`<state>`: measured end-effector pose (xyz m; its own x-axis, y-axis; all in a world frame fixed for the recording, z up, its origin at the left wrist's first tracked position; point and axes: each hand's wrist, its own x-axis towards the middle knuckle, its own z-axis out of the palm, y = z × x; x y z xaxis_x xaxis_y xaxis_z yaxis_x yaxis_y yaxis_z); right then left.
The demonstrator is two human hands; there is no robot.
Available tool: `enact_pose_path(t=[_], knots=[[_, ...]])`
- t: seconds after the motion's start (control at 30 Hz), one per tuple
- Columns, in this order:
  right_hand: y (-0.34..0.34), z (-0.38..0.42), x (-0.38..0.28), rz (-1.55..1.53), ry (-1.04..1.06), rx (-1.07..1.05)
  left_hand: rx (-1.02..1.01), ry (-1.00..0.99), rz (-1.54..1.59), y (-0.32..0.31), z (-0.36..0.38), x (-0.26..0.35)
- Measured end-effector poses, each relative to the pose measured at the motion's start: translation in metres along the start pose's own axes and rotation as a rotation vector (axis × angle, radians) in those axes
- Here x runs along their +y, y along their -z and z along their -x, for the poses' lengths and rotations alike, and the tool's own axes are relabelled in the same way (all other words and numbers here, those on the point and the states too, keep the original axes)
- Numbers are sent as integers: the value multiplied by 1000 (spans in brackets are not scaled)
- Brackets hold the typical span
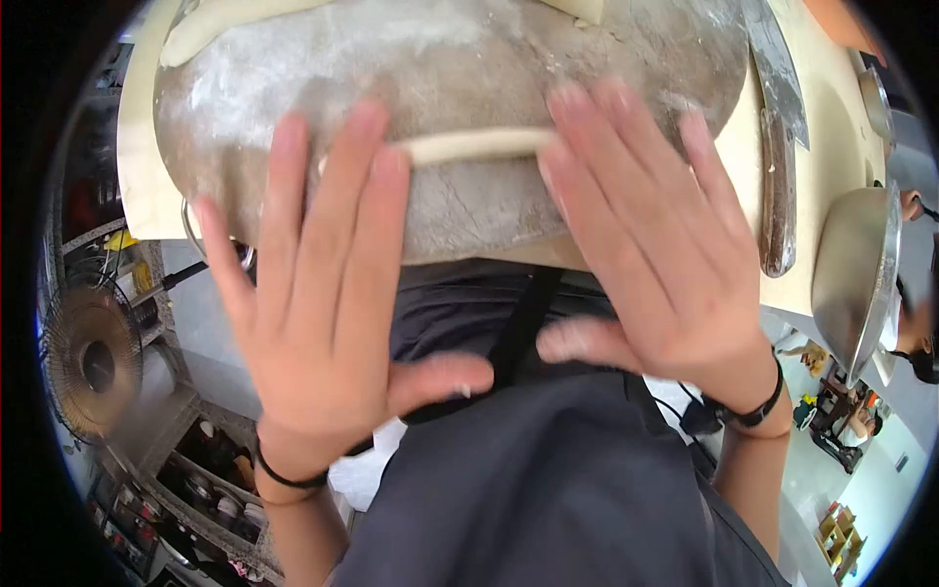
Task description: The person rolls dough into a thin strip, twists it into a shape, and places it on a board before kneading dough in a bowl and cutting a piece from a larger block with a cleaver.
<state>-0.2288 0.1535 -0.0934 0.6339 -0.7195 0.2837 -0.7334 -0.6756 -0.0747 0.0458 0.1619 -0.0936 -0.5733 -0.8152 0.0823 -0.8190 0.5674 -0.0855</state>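
A thin rope of pale dough [477, 146] lies crosswise on a floury, brownish-grey round-ended board [469, 210]. My left hand [318, 284] is palm down over the rope's left part, fingers stretched out and thumb spread. Over the right part, my right hand [660, 245] lies flat in the same way, its fingertips slightly blurred. The middle of the rope shows between the two hands; the rest is mostly hidden under the fingers. A larger strip of dough [235, 18] rests at the board's far left, and another dough piece [579, 8] is cut off by the top edge.
A wooden-handled knife [779, 196] with a broad blade lies right of the board on the light wooden table [831, 108]. A metal bowl [853, 264] stands at the table's right edge. A fan [96, 364] is at the lower left. People are partly visible at far right.
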Motion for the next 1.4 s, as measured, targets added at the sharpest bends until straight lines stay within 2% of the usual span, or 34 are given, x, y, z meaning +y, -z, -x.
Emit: enact_pose_path(t=[0.1, 0.2, 0.27, 0.33, 0.37, 0.5, 0.6, 0.63, 0.73, 0.8, 0.9, 1.0, 1.1, 1.17, 1.4], knots=[[1, 3, -5, -13, -9, -14, 31, 10, 29, -3, 1, -7], [-7, -11, 22, 66, 98, 28, 31, -30, -125, 1, -23, -15], [-20, -9, 60, 239, 259, 93, 3, -33, -177, 5, -31, -16], [-17, -8, 58, 214, 239, 79, -14, -21, -159, 7, -29, -16], [-6, 0, 34, 97, 133, 28, 7, -6, -83, 0, -19, -14], [1, 11, 10, -53, -12, -24, 44, 62, 51, -11, 3, -10], [-16, 1, 26, 79, 36, 104, 114, 33, 52, -12, -16, -15], [-45, -4, 44, 217, 104, 245, 130, 21, 54, -13, -21, -18], [-24, -4, 65, 452, 192, 104, 152, 10, 84, -17, -24, -21], [-1, 8, 28, -12, -59, 17, 165, 45, 129, -15, -17, -17], [-3, 4, 18, -30, -100, 122, 204, 90, 200, -14, -10, -8], [-20, -18, -8, -40, -148, 240, 306, 42, 265, -11, -25, -1], [-30, -26, -22, -37, -184, 342, 217, -41, 209, -10, -41, 9], [-36, -36, -32, -1, -229, 344, 142, -48, 207, -5, -40, -1], [-33, -14, -46, -3, -235, 280, 173, -48, 210, -8, -17, 12]])
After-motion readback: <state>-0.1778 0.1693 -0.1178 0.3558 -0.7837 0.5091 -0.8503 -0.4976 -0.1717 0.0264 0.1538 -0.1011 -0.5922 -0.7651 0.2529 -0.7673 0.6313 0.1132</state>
